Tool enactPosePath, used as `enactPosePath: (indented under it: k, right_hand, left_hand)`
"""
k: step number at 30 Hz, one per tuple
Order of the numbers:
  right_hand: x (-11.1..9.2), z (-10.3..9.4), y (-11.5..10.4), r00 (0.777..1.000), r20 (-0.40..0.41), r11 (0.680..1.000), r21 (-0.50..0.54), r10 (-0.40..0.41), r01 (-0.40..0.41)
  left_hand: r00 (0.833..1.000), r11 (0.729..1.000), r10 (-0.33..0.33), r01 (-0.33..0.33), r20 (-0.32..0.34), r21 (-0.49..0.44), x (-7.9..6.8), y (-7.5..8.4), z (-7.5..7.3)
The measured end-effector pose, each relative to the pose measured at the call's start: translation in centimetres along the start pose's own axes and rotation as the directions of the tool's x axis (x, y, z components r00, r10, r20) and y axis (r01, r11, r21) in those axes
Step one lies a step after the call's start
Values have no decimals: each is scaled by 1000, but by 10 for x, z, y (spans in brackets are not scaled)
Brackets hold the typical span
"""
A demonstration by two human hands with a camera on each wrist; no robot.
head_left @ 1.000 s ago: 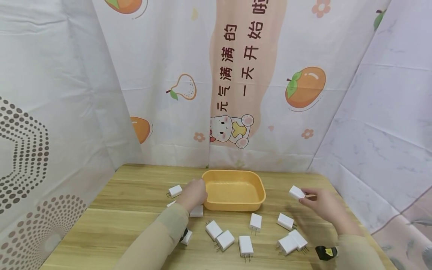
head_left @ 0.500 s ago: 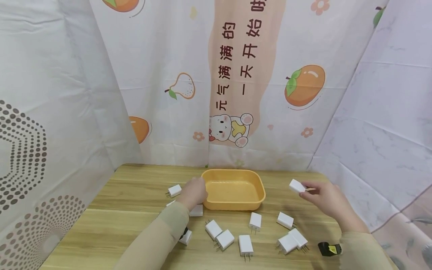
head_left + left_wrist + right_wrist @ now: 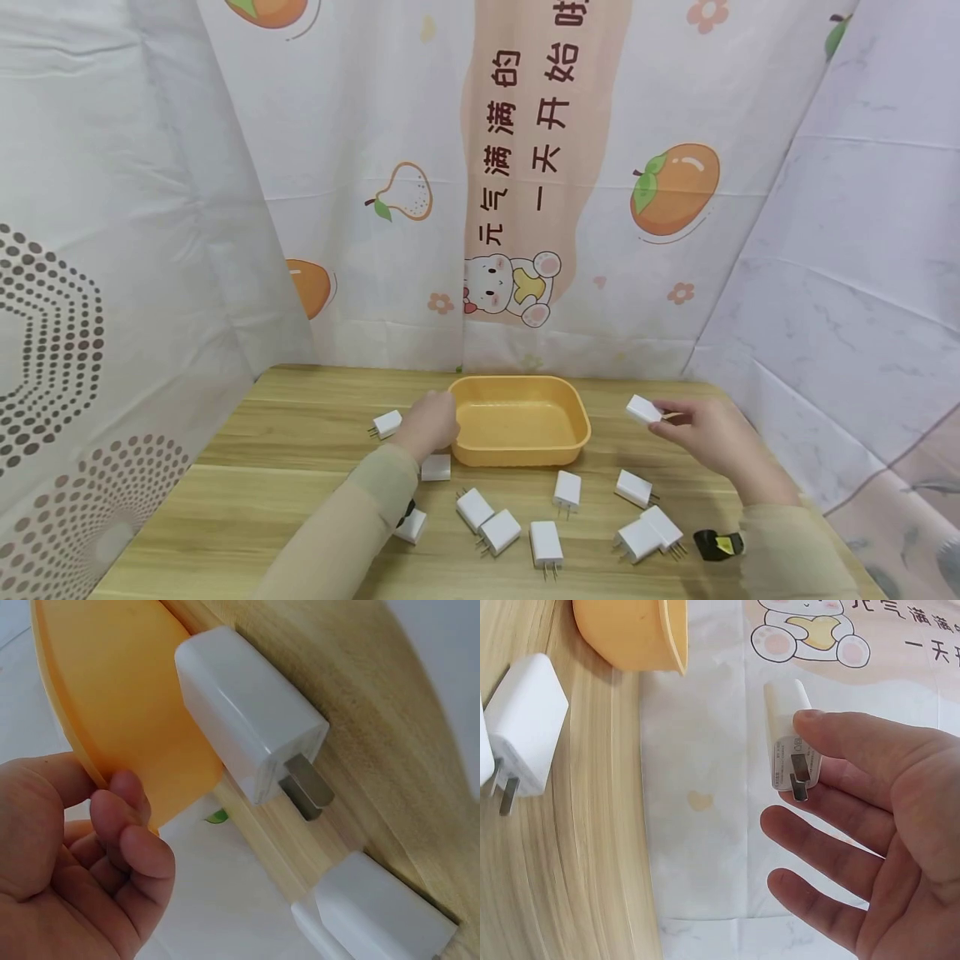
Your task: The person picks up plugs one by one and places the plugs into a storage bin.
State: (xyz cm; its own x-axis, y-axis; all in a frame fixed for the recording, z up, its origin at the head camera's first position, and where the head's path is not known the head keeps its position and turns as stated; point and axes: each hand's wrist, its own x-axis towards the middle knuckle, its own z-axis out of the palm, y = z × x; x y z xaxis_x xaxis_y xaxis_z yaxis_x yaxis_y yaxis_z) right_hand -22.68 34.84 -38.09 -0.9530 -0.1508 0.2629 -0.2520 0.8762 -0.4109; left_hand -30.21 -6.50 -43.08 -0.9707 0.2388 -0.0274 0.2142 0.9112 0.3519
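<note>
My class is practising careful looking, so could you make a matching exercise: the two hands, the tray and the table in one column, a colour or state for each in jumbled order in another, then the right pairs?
Column one
1. left hand
2. right hand
3. tray
4. table

Column two
A. wood-grained
B. holding up a white plug
C. orange-yellow
D. gripping the tray

Right pairs: 1-D; 2-B; 3-C; 4-A

One tray [image 3: 521,457] and at least eleven chargers [image 3: 546,543] show.

table [image 3: 232,508] | behind: fruit-print curtain [image 3: 517,187] | left: dotted sheet [image 3: 142,267] | right: marbled sheet [image 3: 855,275]
</note>
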Motion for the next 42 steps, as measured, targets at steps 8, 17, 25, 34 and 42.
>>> enactPosePath:
  k: [8,17,25,34,42]
  right_hand:
    - [11,14,-12,1000,22,998,58,0,-2]
    - [29,31,-25,1000,16,1000,23,-15,15]
    - [44,52,-40,997,-14,996,53,-72,72]
    - [57,68,-63,997,14,994,89,-72,70]
    - [59,71,-63,998,6,994,95,-61,60]
  left_hand:
    - [1000,1000,5,-6,30,21,1,-1,0]
    - [1000,998,13,-14,22,54,3,2,-1]
    - [1000,999,14,-15,24,50,5,0,1]
    - [1000,998,28,-29,13,56,6,3,-1]
    - [1000,999,15,-16,25,36,3,4,-3]
